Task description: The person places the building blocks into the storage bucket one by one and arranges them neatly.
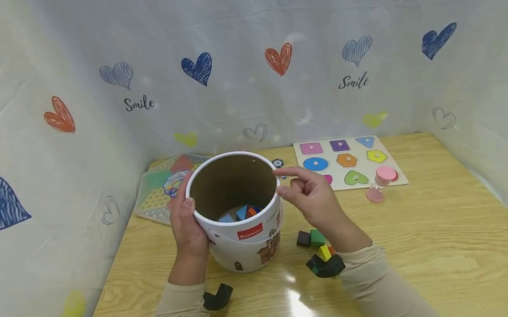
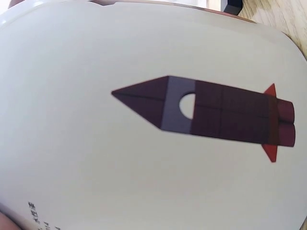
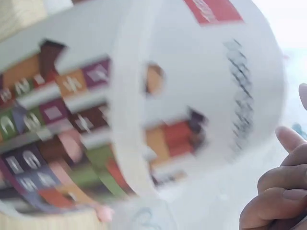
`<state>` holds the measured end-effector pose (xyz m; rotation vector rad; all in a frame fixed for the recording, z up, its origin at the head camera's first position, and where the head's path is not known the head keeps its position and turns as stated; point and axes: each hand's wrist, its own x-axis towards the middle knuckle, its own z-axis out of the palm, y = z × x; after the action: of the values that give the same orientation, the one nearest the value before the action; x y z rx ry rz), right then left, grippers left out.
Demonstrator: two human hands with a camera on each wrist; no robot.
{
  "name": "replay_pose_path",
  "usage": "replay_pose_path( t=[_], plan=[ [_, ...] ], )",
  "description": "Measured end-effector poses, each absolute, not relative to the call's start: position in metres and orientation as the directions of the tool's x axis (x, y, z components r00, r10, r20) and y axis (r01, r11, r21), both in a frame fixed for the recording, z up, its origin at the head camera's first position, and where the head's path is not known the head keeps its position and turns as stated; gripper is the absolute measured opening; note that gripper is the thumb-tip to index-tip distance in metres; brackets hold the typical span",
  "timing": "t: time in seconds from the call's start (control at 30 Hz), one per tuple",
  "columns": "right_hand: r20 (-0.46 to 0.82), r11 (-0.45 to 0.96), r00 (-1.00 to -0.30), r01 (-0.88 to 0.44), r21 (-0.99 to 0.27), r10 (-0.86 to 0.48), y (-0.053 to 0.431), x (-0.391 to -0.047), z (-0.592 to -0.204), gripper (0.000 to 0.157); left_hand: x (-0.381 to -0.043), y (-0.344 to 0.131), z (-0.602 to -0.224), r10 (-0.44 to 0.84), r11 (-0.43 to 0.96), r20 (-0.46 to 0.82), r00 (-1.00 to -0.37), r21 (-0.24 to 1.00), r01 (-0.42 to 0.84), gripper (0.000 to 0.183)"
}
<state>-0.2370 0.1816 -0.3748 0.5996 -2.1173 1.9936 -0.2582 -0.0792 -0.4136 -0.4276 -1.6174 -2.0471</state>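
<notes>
A white bucket (image 1: 227,249) with a red label and printed block pictures stands tilted a little toward me on the table. Its open mouth shows several coloured blocks (image 1: 241,213) at the bottom. My left hand (image 1: 189,230) grips the left side, thumb by the rim and fingers along the outside wall. At the right rim, my right hand (image 1: 319,203) has its index finger stretched out and its thumb tip right at the edge, the other fingers bent. A printed rocket on the bucket (image 2: 96,167) fills the left wrist view. The white handle (image 3: 127,96) hangs across the side in the right wrist view.
Loose blocks, black, green (image 1: 317,238) and yellow (image 1: 325,253), lie near my right wrist. A shape puzzle board (image 1: 355,148) and a pink sand timer (image 1: 382,177) are behind on the right. A patterned board (image 1: 151,192) lies partly behind the bucket on the left.
</notes>
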Motion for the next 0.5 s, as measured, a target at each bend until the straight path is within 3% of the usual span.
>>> replay_pose_path(
  t=[0.13, 0.2, 0.27, 0.4, 0.5],
  plan=[
    [0.422, 0.016, -0.892, -0.430, -0.903, -0.162, 0.209, -0.242, -0.371, 0.029, -0.259, -0.078, -0.415, -0.183, -0.158, 0.538, -0.823, 0.810, 0.565, 0.055],
    [0.361, 0.119, -0.907, -0.391, -0.913, -0.215, 0.224, -0.242, -0.369, 0.027, -0.259, -0.077, -0.415, -0.177, -0.152, 0.541, -0.822, 0.811, 0.566, 0.055],
    [0.225, 0.324, -0.927, -0.321, -0.890, -0.300, 0.236, -0.241, -0.370, 0.029, -0.259, -0.077, -0.415, -0.174, -0.147, 0.529, -0.830, 0.820, 0.553, 0.056],
    [-0.149, 0.789, -0.920, -0.218, -0.574, -0.362, 0.243, -0.239, -0.380, 0.046, -0.258, -0.077, -0.414, -0.190, -0.144, 0.502, -0.844, 0.836, 0.530, 0.055],
    [-0.328, 0.926, -0.907, -0.140, -0.352, -0.262, 0.237, -0.241, -0.392, 0.053, -0.258, -0.078, -0.414, -0.198, -0.148, 0.500, -0.843, 0.835, 0.530, 0.053]
  ],
)
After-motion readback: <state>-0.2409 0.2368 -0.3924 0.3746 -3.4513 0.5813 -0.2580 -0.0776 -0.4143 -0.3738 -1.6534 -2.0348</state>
